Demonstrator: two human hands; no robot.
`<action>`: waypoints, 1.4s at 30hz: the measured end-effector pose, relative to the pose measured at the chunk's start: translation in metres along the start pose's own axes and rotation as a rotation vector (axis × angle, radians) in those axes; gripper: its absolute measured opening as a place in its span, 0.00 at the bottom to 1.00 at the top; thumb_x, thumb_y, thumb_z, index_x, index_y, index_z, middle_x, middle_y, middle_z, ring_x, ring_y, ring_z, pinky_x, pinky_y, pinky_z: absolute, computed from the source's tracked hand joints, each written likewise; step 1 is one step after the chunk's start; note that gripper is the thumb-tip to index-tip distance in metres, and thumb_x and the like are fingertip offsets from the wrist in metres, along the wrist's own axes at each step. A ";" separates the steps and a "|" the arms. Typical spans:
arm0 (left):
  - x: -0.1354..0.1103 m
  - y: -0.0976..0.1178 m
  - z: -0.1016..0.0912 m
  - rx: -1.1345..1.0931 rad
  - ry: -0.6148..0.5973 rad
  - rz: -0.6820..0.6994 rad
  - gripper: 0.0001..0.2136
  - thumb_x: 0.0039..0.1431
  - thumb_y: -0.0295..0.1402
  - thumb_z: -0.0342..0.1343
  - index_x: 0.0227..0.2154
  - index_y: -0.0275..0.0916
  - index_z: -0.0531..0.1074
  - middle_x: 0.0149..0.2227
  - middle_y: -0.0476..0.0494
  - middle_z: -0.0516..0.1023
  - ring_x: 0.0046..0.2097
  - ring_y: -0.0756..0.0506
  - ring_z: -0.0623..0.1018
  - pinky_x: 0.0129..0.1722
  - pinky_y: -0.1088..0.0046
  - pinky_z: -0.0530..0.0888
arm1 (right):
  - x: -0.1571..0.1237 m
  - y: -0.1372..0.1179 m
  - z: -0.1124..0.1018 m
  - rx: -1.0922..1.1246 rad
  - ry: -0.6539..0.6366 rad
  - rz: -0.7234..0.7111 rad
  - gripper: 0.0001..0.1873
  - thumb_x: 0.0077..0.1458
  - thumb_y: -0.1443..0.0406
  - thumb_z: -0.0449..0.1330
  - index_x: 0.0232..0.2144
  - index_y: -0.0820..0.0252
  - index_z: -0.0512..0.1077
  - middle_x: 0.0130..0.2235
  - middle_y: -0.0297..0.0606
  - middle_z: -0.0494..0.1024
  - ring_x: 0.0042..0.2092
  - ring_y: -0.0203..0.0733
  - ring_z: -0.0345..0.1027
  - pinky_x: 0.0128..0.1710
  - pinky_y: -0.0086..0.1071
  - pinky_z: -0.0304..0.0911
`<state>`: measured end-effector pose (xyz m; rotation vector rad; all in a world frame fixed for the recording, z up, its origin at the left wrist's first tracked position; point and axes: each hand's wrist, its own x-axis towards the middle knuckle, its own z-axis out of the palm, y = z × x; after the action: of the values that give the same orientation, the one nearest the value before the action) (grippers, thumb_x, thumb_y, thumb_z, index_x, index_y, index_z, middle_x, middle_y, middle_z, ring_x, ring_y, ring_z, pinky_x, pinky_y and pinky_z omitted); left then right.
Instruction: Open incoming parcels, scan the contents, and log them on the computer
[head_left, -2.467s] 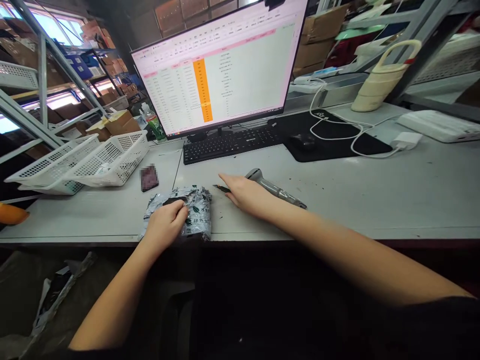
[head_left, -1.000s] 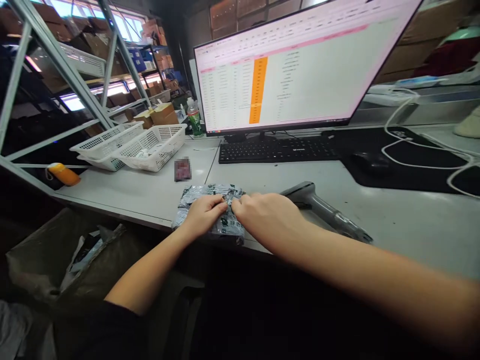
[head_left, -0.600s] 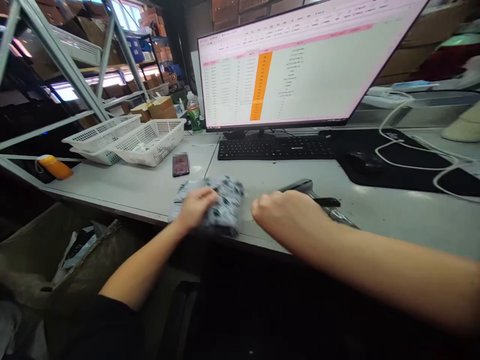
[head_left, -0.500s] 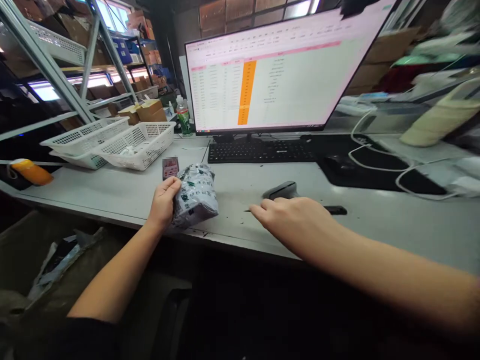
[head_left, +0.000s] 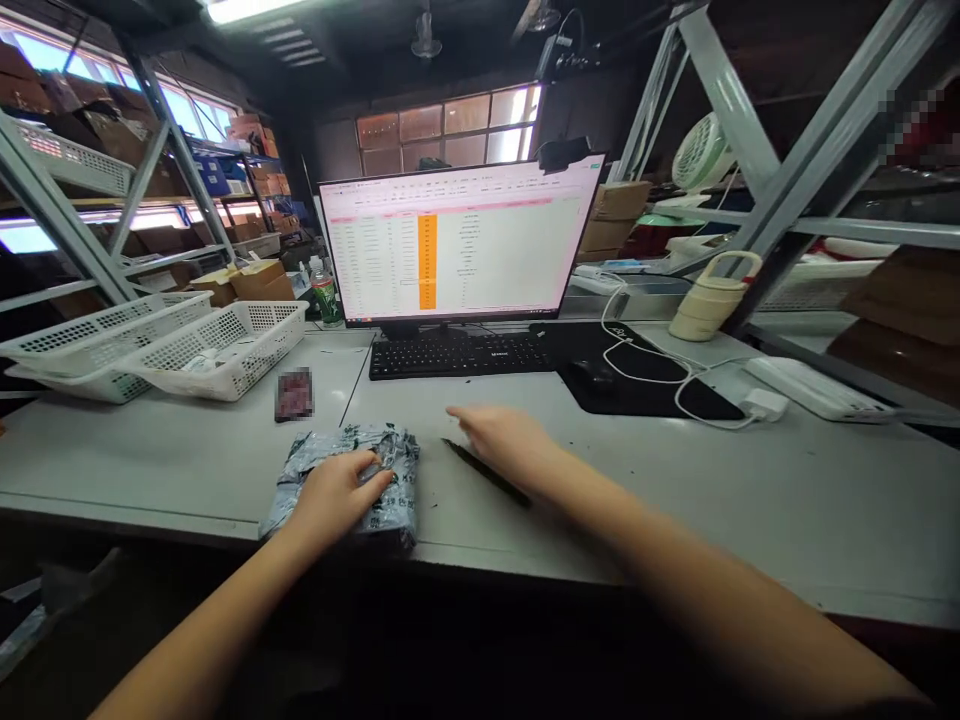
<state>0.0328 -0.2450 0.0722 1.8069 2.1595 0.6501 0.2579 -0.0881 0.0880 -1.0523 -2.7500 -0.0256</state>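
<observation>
The parcel (head_left: 397, 505), wrapped in crinkled grey plastic printed with dark characters, lies at the desk's front edge. My left hand (head_left: 341, 490) is on top of it, thumb and fingers gripping its loose wrapping. To the right, my right hand (head_left: 502, 440) is over the desk, its fingers bent and smeared by motion. A slim dark tool (head_left: 487, 472), perhaps a knife or pen, runs slantwise below that hand. Whether the hand touches it is unclear. A small blurred reddish card or packet (head_left: 294, 394) lies beyond the parcel.
White perforated baskets (head_left: 225, 355) stand at the left. A monitor (head_left: 487, 250), keyboard (head_left: 457, 355) and green-labelled bottle (head_left: 325, 295) are at the back. Right of them are a mouse (head_left: 590, 376) on a black mat, white cables, a cream cup (head_left: 705, 305) and metal shelving (head_left: 795, 140).
My view has turned right and tilted up. The parcel now lies flatter, with my left hand over its top instead of its side. The grey scanner beside my right hand no longer shows.
</observation>
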 end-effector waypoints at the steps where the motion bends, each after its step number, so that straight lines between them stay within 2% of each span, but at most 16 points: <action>1: 0.000 0.000 0.001 0.014 -0.007 0.000 0.15 0.63 0.45 0.49 0.28 0.42 0.72 0.26 0.48 0.74 0.32 0.44 0.73 0.33 0.71 0.60 | 0.000 0.025 -0.009 0.065 0.103 0.047 0.21 0.68 0.65 0.50 0.57 0.55 0.74 0.50 0.43 0.82 0.48 0.47 0.77 0.46 0.36 0.69; 4: -0.002 -0.001 0.004 -0.017 -0.016 0.014 0.16 0.65 0.46 0.47 0.31 0.42 0.73 0.30 0.47 0.77 0.35 0.42 0.75 0.36 0.70 0.63 | 0.000 0.122 -0.023 0.180 0.344 0.287 0.21 0.67 0.59 0.49 0.53 0.56 0.77 0.46 0.42 0.84 0.44 0.47 0.78 0.45 0.36 0.69; 6: -0.002 -0.005 0.006 -0.069 -0.024 0.033 0.19 0.67 0.48 0.45 0.31 0.42 0.73 0.31 0.47 0.78 0.35 0.42 0.76 0.37 0.70 0.66 | -0.004 0.189 -0.017 0.108 0.415 0.468 0.22 0.67 0.59 0.48 0.51 0.60 0.78 0.45 0.45 0.83 0.45 0.49 0.77 0.46 0.39 0.68; 8: -0.001 -0.012 0.008 -0.117 -0.040 0.059 0.22 0.68 0.50 0.43 0.30 0.42 0.73 0.30 0.46 0.78 0.35 0.43 0.77 0.36 0.71 0.68 | -0.013 0.245 0.001 -0.044 0.429 0.574 0.23 0.65 0.58 0.52 0.53 0.63 0.77 0.53 0.52 0.80 0.52 0.55 0.73 0.53 0.46 0.65; 10: 0.001 -0.020 0.011 -0.148 -0.024 0.086 0.23 0.68 0.50 0.42 0.29 0.42 0.74 0.32 0.45 0.80 0.36 0.42 0.78 0.37 0.72 0.70 | -0.020 0.281 0.023 -0.126 0.391 0.662 0.27 0.64 0.54 0.54 0.58 0.65 0.74 0.60 0.56 0.74 0.57 0.60 0.69 0.57 0.50 0.62; 12: 0.002 -0.027 0.014 -0.159 0.023 0.090 0.21 0.67 0.50 0.44 0.31 0.43 0.77 0.35 0.45 0.82 0.40 0.41 0.80 0.39 0.72 0.73 | -0.021 0.300 0.045 -0.121 0.369 0.702 0.30 0.65 0.53 0.53 0.61 0.66 0.71 0.62 0.59 0.70 0.60 0.60 0.66 0.59 0.51 0.61; 15: 0.002 -0.026 0.015 -0.160 0.067 0.057 0.19 0.65 0.48 0.46 0.37 0.45 0.79 0.40 0.44 0.83 0.45 0.39 0.81 0.44 0.69 0.74 | -0.011 0.307 0.066 -0.103 0.422 0.621 0.32 0.67 0.52 0.49 0.62 0.69 0.68 0.63 0.60 0.69 0.63 0.57 0.63 0.62 0.48 0.58; 17: -0.001 -0.019 0.012 -0.161 0.049 0.025 0.17 0.64 0.46 0.47 0.38 0.45 0.78 0.39 0.44 0.83 0.43 0.39 0.81 0.45 0.67 0.74 | 0.000 0.306 0.075 -0.101 0.452 0.533 0.32 0.67 0.51 0.49 0.62 0.69 0.69 0.63 0.58 0.69 0.63 0.56 0.61 0.63 0.47 0.57; 22: -0.003 0.002 0.004 -0.190 0.028 -0.051 0.11 0.63 0.42 0.49 0.36 0.44 0.72 0.34 0.47 0.79 0.37 0.41 0.78 0.39 0.68 0.71 | 0.025 0.293 0.089 -0.101 0.390 0.471 0.33 0.66 0.49 0.49 0.63 0.66 0.69 0.62 0.56 0.69 0.62 0.59 0.62 0.61 0.49 0.60; 25: -0.005 0.007 0.001 -0.206 0.018 -0.063 0.09 0.63 0.41 0.50 0.34 0.43 0.71 0.33 0.48 0.78 0.36 0.43 0.76 0.37 0.70 0.68 | 0.027 0.283 0.090 -0.133 0.328 0.493 0.31 0.66 0.53 0.48 0.62 0.65 0.71 0.63 0.57 0.69 0.60 0.62 0.63 0.58 0.52 0.62; 29: -0.006 0.008 -0.001 -0.214 -0.024 -0.063 0.10 0.65 0.41 0.49 0.32 0.43 0.68 0.33 0.49 0.75 0.35 0.44 0.73 0.37 0.70 0.65 | 0.024 0.276 0.085 -0.101 0.317 0.556 0.29 0.65 0.56 0.47 0.60 0.64 0.72 0.61 0.57 0.70 0.57 0.63 0.66 0.53 0.53 0.67; 42: -0.009 0.007 0.000 -0.203 -0.029 -0.058 0.10 0.66 0.42 0.48 0.34 0.43 0.68 0.35 0.48 0.75 0.37 0.43 0.73 0.40 0.67 0.64 | 0.024 0.279 0.088 -0.127 0.339 0.548 0.27 0.62 0.58 0.48 0.56 0.64 0.74 0.58 0.55 0.73 0.52 0.62 0.69 0.51 0.51 0.67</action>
<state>0.0401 -0.2529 0.0751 1.6327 2.0370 0.7928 0.4102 0.1436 -0.0087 -1.6295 -2.1126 -0.2724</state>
